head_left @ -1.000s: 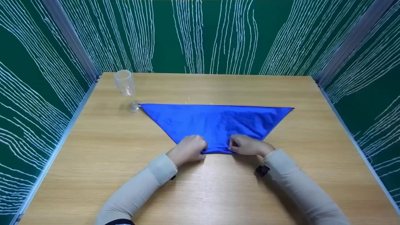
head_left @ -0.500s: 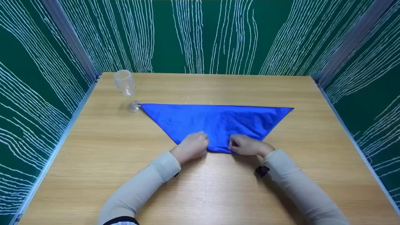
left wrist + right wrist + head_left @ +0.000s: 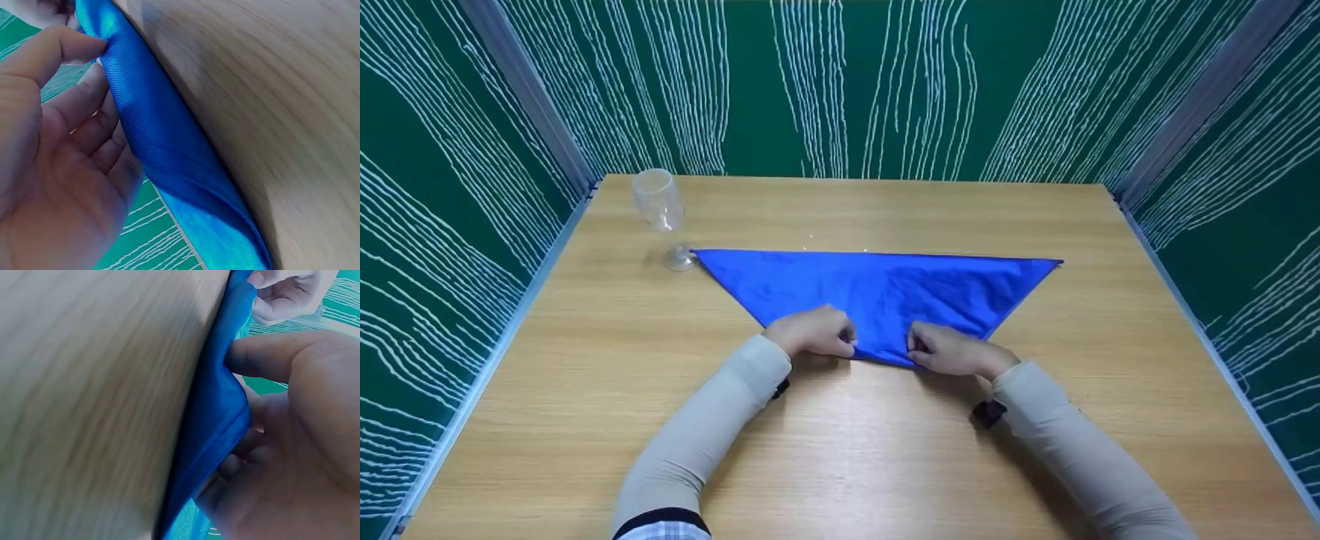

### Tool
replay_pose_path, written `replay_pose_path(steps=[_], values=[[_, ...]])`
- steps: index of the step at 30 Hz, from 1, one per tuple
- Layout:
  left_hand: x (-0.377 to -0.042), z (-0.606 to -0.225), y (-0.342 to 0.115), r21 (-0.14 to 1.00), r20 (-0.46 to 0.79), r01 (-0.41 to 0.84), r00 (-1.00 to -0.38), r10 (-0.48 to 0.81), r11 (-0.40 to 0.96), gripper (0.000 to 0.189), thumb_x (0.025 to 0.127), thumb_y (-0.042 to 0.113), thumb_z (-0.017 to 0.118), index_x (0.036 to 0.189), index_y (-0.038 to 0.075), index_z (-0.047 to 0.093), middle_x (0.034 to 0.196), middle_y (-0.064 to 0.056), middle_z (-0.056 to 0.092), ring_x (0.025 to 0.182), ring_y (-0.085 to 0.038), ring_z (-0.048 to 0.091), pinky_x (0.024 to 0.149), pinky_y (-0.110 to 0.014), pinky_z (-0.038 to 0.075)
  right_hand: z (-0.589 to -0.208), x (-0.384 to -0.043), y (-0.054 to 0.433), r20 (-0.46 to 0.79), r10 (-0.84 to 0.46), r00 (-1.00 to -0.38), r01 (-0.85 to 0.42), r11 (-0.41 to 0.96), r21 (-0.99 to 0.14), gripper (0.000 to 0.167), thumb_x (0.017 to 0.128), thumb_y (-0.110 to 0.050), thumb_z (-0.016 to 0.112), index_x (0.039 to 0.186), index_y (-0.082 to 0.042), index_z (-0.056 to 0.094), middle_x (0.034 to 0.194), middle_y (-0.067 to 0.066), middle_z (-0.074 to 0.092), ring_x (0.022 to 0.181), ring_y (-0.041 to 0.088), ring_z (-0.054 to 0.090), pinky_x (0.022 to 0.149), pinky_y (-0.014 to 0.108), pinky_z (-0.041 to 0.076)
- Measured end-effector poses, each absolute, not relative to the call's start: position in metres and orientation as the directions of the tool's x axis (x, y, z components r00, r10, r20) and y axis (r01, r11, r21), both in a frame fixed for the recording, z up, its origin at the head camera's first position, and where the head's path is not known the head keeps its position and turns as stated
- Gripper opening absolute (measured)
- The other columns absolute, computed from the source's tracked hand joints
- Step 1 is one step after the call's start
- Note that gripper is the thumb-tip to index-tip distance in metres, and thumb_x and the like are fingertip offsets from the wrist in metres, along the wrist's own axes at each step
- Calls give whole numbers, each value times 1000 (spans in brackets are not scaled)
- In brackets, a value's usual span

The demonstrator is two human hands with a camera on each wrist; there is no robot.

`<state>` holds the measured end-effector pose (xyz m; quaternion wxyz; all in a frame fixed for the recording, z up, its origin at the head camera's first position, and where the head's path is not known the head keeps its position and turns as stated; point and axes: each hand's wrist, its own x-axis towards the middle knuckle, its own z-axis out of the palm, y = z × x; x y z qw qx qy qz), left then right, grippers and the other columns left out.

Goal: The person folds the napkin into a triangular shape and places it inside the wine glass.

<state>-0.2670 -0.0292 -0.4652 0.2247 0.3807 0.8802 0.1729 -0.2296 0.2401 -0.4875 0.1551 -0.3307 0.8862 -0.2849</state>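
Note:
A blue satiny cloth (image 3: 870,289) lies on the wooden table, its long straight edge at the back and its shorter edge near the person. My left hand (image 3: 814,330) pinches that near edge left of centre; in the left wrist view the thumb and index finger meet at the fold of the cloth (image 3: 146,107). To the right, my right hand (image 3: 952,349) pinches the same edge, and in the right wrist view its thumb presses on the rolled cloth (image 3: 216,399) with the other fingers curled behind. Part of the near edge is hidden under both hands.
A clear stemmed glass (image 3: 660,206) stands at the back left, its foot close to the cloth's left tip. The table (image 3: 585,360) is bordered by green panels (image 3: 765,90) with white wavy lines. Tiny pale specks lie behind the cloth.
My left hand has shifted slightly up and left, turned at the wrist, and renewed its pinch on the near edge, which now slants up toward it. The right hand stays nearly still.

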Motion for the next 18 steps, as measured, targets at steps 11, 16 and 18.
replay_pose_path(steps=[11,16,18], values=[[-264,-471,-32,505,-229,576,-629,743,643,18,89,12,64,73,13,56,66,7,46,62,-9,42,59,-24,35,-487,-225,245,-108,-691,-714,-496,609,-618,16,98,-24,66,96,-12,56,89,-2,51,85,17,47,76,33,39],[-262,-471,-32,497,-217,580,-637,740,645,18,89,11,64,73,14,56,66,8,47,61,-9,43,59,-23,36,-485,-226,246,-129,-693,-709,-496,620,-608,22,94,-23,71,99,-9,55,89,1,49,84,18,45,73,33,37],[-262,-471,-32,493,-210,582,-641,738,646,19,89,11,64,72,14,55,65,7,46,60,-9,43,58,-24,35,-484,-227,246,-134,-689,-712,-494,627,-603,19,95,-21,70,100,-9,56,90,0,50,84,18,46,74,33,38]])
